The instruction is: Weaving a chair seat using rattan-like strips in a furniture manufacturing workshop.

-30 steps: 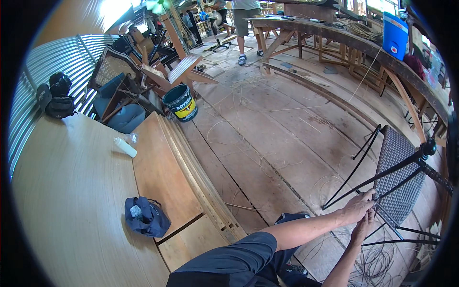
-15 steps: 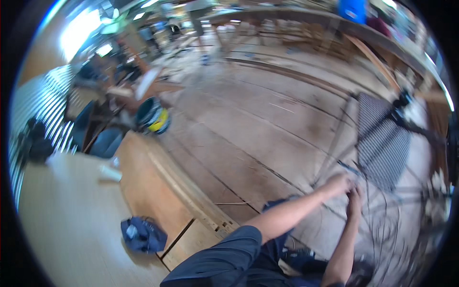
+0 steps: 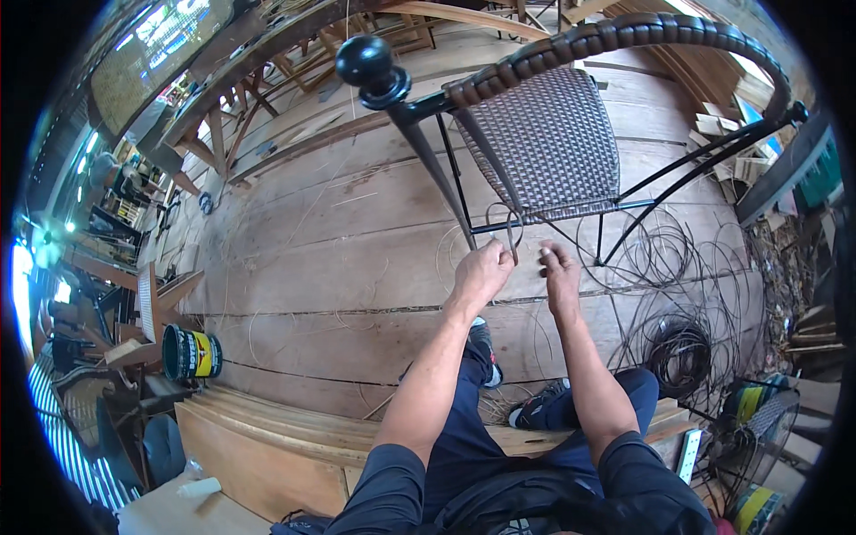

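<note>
In front of me stands a chair with a dark metal frame (image 3: 419, 165) and a woven grey-brown panel (image 3: 553, 138). Its curved top rail (image 3: 615, 36) is wrapped in brown strips and has a black ball knob at one end. Just below the panel's lower edge, my left hand (image 3: 483, 275) is closed on a thin brown weaving strand (image 3: 512, 227), which loops up by the frame. Beside it, to the right, my right hand (image 3: 562, 276) is raised with its fingers loosely curled and apart, and I see nothing in it.
Loose strands and a dark coil of strand (image 3: 678, 357) lie on the plank floor at right. A paint bucket (image 3: 192, 352) stands at left. Stacked boards (image 3: 259, 446) lie behind my legs. A long workbench (image 3: 259, 67) is at the back, and a fan (image 3: 758, 428) is lower right.
My view has swung right, bringing the chair to the upper centre. My hands, close together before, are now apart, with the strand in the left one.
</note>
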